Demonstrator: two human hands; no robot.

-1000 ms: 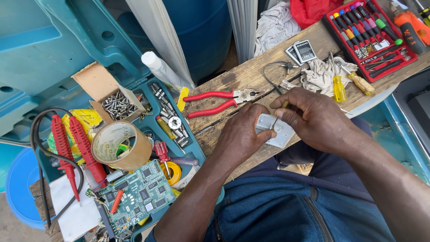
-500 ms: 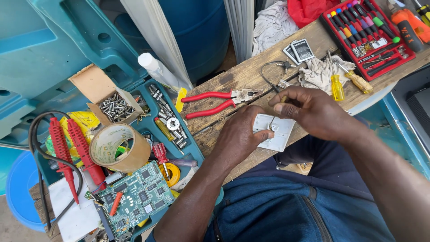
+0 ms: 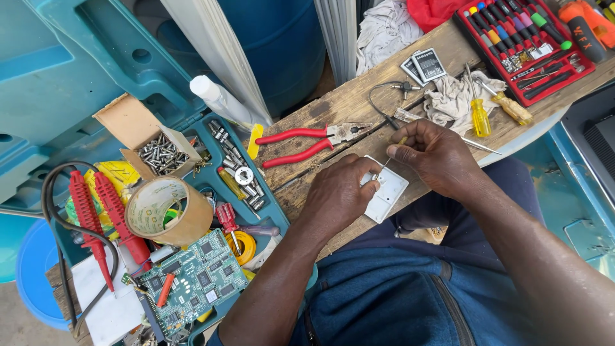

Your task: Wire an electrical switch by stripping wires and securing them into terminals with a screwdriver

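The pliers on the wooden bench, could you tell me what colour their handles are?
Red handles on the pliers, seen clearly in the head view.

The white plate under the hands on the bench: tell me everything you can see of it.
The white plate is a flat square with rounded corners, plastic by its look, lying tilted across the edge of the worn wooden bench. The left hand covers its left side and presses it down. The right hand holds a thin tool whose tip meets the plate near its upper edge. Its underside is hidden.
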